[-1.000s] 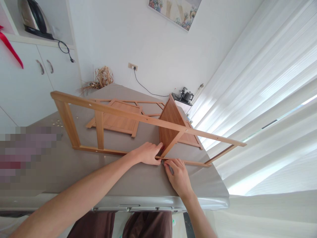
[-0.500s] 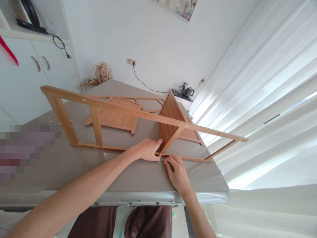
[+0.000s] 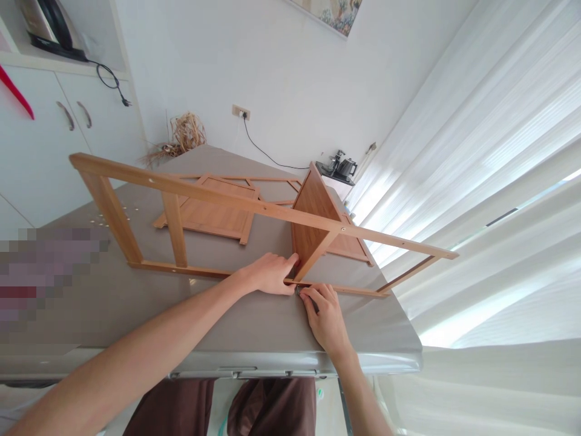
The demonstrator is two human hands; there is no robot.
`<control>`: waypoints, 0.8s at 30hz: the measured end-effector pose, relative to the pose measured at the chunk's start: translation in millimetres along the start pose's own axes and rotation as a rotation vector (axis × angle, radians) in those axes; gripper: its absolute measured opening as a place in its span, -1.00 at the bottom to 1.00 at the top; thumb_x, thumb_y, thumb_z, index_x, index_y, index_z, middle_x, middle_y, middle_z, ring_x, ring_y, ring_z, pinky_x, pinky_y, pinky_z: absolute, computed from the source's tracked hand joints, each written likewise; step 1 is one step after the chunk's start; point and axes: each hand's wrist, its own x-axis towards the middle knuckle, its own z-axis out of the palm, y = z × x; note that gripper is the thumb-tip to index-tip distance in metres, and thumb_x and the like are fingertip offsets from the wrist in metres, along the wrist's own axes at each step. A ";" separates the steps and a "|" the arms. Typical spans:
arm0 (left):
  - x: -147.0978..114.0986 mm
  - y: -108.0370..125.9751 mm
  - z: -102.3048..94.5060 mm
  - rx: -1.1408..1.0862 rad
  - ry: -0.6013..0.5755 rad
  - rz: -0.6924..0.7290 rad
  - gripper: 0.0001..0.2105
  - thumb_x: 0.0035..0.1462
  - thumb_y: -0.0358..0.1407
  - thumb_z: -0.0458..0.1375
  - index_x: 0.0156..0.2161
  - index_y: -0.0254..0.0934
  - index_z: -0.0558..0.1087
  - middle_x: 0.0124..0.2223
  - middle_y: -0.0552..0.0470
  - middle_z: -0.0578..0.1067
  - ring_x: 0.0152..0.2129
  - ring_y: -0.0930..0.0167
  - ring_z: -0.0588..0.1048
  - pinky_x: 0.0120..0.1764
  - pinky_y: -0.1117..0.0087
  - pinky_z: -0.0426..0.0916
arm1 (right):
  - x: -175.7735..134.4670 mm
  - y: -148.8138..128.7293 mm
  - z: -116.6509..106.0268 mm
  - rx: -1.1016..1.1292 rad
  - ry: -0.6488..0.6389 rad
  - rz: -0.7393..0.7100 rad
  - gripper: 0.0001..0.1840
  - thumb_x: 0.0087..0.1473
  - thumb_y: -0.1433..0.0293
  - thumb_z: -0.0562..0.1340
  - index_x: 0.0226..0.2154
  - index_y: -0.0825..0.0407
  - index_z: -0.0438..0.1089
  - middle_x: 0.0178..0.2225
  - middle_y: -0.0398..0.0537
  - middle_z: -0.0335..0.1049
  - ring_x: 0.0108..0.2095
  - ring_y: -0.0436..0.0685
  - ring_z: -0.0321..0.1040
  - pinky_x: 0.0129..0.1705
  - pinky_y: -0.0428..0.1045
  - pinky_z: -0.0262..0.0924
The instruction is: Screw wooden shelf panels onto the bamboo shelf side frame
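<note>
Mid-picture, your left hand is clasping the left-to-right wooden rail; your right hand is pinching a metal piece just below.

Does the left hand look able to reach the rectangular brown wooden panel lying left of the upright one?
Probably not: the left hand grips the long brown wooden frame, though its open gaps leave the panel partly exposed.
</note>
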 end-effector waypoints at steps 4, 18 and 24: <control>0.3 0.6 -1.2 -0.006 -0.012 -0.011 -0.54 0.02 -0.02 0.09 -0.03 -0.25 0.26 -0.29 -0.08 0.59 -0.36 0.10 0.58 -0.36 0.22 0.35 | -0.7 0.1 0.0 -0.010 0.010 -0.005 -0.76 0.31 0.38 0.05 -0.24 -0.05 0.44 -0.25 -0.04 0.37 -0.19 0.14 0.26 -0.11 0.07 0.15; 0.5 0.3 -0.9 0.000 0.006 0.011 -0.55 0.03 0.01 0.07 -0.07 -0.25 0.25 -0.31 -0.08 0.59 -0.40 0.11 0.57 -0.43 0.24 0.33 | -1.0 0.0 -0.5 -0.023 0.023 -0.028 -0.76 0.31 0.41 0.05 -0.22 -0.06 0.42 -0.23 -0.05 0.36 -0.18 0.13 0.25 -0.12 0.07 0.13; 0.3 1.4 -1.8 0.004 0.005 0.011 -0.56 0.03 0.01 0.07 -0.08 -0.25 0.25 -0.31 -0.09 0.59 -0.40 0.11 0.57 -0.42 0.24 0.33 | -1.3 -0.2 -0.4 -0.122 0.040 -0.080 -0.77 0.30 0.43 0.06 -0.20 -0.06 0.43 -0.24 -0.04 0.35 -0.20 0.13 0.25 -0.16 0.06 0.12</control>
